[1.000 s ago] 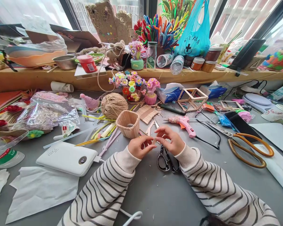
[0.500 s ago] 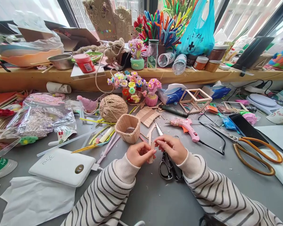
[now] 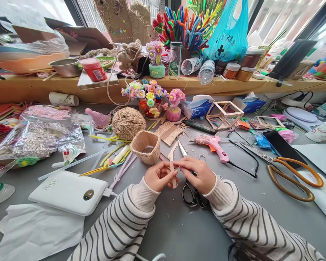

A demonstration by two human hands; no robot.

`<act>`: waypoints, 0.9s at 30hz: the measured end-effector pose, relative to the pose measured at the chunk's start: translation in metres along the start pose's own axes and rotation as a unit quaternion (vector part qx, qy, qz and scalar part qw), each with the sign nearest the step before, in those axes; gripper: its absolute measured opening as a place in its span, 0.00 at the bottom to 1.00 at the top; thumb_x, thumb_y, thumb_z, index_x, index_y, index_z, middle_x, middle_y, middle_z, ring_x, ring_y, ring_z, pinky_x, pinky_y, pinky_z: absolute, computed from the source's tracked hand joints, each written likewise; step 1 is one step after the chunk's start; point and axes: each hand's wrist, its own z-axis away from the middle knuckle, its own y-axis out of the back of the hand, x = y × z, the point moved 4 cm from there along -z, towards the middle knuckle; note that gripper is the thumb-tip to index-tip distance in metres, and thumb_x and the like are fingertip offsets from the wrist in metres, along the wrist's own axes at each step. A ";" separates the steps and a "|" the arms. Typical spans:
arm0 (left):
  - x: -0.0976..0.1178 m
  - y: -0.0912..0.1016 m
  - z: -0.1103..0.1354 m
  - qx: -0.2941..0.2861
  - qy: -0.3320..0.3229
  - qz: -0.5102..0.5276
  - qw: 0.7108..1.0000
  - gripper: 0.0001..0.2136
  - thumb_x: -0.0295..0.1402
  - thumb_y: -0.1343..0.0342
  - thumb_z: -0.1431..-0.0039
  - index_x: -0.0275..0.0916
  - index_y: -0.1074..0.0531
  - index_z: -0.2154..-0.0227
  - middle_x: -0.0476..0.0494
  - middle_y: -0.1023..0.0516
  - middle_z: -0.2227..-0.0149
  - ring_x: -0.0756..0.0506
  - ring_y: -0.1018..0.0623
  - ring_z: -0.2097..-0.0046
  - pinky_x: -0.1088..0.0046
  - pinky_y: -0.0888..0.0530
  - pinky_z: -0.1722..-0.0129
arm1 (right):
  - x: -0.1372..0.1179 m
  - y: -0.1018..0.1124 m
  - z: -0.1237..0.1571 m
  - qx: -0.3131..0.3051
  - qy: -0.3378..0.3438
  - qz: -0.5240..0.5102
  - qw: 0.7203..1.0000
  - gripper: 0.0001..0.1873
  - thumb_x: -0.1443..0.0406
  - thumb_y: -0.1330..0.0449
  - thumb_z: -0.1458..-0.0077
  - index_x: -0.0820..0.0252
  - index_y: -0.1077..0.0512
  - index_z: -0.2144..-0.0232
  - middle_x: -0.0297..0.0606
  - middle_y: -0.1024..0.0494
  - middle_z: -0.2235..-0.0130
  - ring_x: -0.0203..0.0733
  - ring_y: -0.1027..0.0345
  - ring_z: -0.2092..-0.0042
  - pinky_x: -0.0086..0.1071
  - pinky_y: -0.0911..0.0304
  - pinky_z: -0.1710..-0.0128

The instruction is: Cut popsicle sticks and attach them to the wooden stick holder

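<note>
My left hand (image 3: 160, 176) is closed around a short, flat wooden craft stick (image 3: 174, 182), pinching it upright between thumb and fingers. Bent inward from the other side, my right hand (image 3: 197, 175) has its thumb and fingertips pressed together at the stick's upper part. Whether a second small piece is between those fingertips is hidden. Black-handled scissors (image 3: 189, 196) lie on the table partly under my right hand, blades pointing away. Just beyond my left hand stands a small square wooden basket (image 3: 146, 146). Behind the fingers rests a flat mat of thin wooden sticks (image 3: 168, 133).
A pink glue gun (image 3: 216, 146) with a black cord lies right of centre, beside a wooden stick frame (image 3: 225, 115). Large orange-handled scissors (image 3: 290, 177) and a phone (image 3: 284, 148) are farther right. A twine ball (image 3: 129, 123) and white power bank (image 3: 67, 192) lie left.
My right hand has shifted slightly left, its fingertips now against the held stick and its back turned more upward. The stick shows more fully in my left hand. The view has shifted slightly.
</note>
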 end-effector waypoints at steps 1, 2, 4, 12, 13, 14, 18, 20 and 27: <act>0.001 0.001 -0.001 0.001 -0.011 -0.009 1.000 0.12 0.38 0.42 0.56 0.35 0.33 0.72 0.49 0.26 0.81 0.51 0.27 0.80 0.77 0.31 0.80 | 0.002 0.002 0.000 0.008 -0.013 0.011 1.000 0.15 0.70 0.52 0.47 0.61 0.31 0.59 0.42 0.26 0.65 0.39 0.33 0.63 0.31 0.35 0.66; 0.003 0.003 -0.001 -0.001 -0.033 -0.026 0.999 0.10 0.37 0.43 0.55 0.35 0.33 0.74 0.48 0.26 0.80 0.51 0.27 0.78 0.76 0.30 0.78 | 0.005 0.006 -0.001 0.020 -0.026 0.025 0.999 0.14 0.69 0.51 0.48 0.61 0.30 0.60 0.41 0.26 0.65 0.38 0.33 0.64 0.30 0.35 0.69; 0.010 0.005 -0.002 -0.007 -0.113 -0.089 0.990 0.09 0.36 0.43 0.55 0.35 0.31 0.79 0.45 0.26 0.77 0.50 0.27 0.74 0.74 0.29 0.72 | 0.012 0.017 -0.002 0.049 -0.051 0.068 0.995 0.10 0.67 0.48 0.48 0.61 0.29 0.65 0.41 0.26 0.68 0.38 0.33 0.68 0.29 0.35 0.72; 0.011 0.006 0.004 0.054 -0.093 -0.063 0.992 0.10 0.37 0.42 0.55 0.35 0.34 0.81 0.52 0.32 0.86 0.55 0.34 0.83 0.80 0.34 0.83 | 0.048 0.055 0.006 -0.037 -0.160 0.261 0.951 0.03 0.67 0.41 0.57 0.62 0.28 0.75 0.38 0.28 0.72 0.35 0.36 0.77 0.35 0.37 0.71; 0.011 0.005 0.005 0.055 -0.077 -0.039 0.995 0.11 0.38 0.42 0.56 0.35 0.34 0.80 0.52 0.31 0.86 0.55 0.33 0.84 0.80 0.33 0.83 | 0.050 0.056 0.009 -0.052 -0.175 0.274 0.944 0.04 0.68 0.40 0.58 0.62 0.28 0.74 0.39 0.28 0.71 0.35 0.36 0.77 0.35 0.37 0.71; 0.010 0.004 0.005 0.057 -0.068 -0.021 0.996 0.12 0.39 0.41 0.57 0.35 0.35 0.79 0.51 0.29 0.86 0.54 0.32 0.83 0.79 0.32 0.82 | 0.052 0.056 0.011 -0.063 -0.186 0.284 0.938 0.05 0.68 0.40 0.58 0.62 0.28 0.73 0.39 0.28 0.71 0.36 0.36 0.77 0.35 0.38 0.71; 0.009 0.004 0.003 0.061 -0.023 0.011 0.998 0.14 0.38 0.39 0.61 0.34 0.35 0.78 0.47 0.25 0.82 0.51 0.27 0.81 0.76 0.28 0.78 | 0.053 0.055 0.015 -0.043 -0.193 0.316 0.928 0.04 0.68 0.39 0.59 0.61 0.29 0.74 0.38 0.29 0.72 0.39 0.35 0.73 0.34 0.39 0.72; 0.008 0.006 0.001 0.063 0.004 0.023 0.998 0.14 0.38 0.38 0.61 0.34 0.34 0.77 0.46 0.24 0.80 0.50 0.25 0.79 0.75 0.27 0.77 | 0.048 0.052 0.016 -0.018 -0.182 0.324 0.928 0.04 0.66 0.40 0.57 0.60 0.31 0.78 0.37 0.30 0.75 0.40 0.35 0.72 0.34 0.41 0.72; 0.004 0.013 -0.004 0.093 0.043 0.070 0.992 0.17 0.39 0.37 0.64 0.33 0.35 0.76 0.45 0.22 0.77 0.49 0.23 0.76 0.74 0.25 0.74 | 0.012 0.013 0.028 -0.098 -0.231 0.353 0.901 0.19 0.50 0.42 0.57 0.60 0.34 0.81 0.41 0.28 0.78 0.44 0.33 0.75 0.32 0.46 0.79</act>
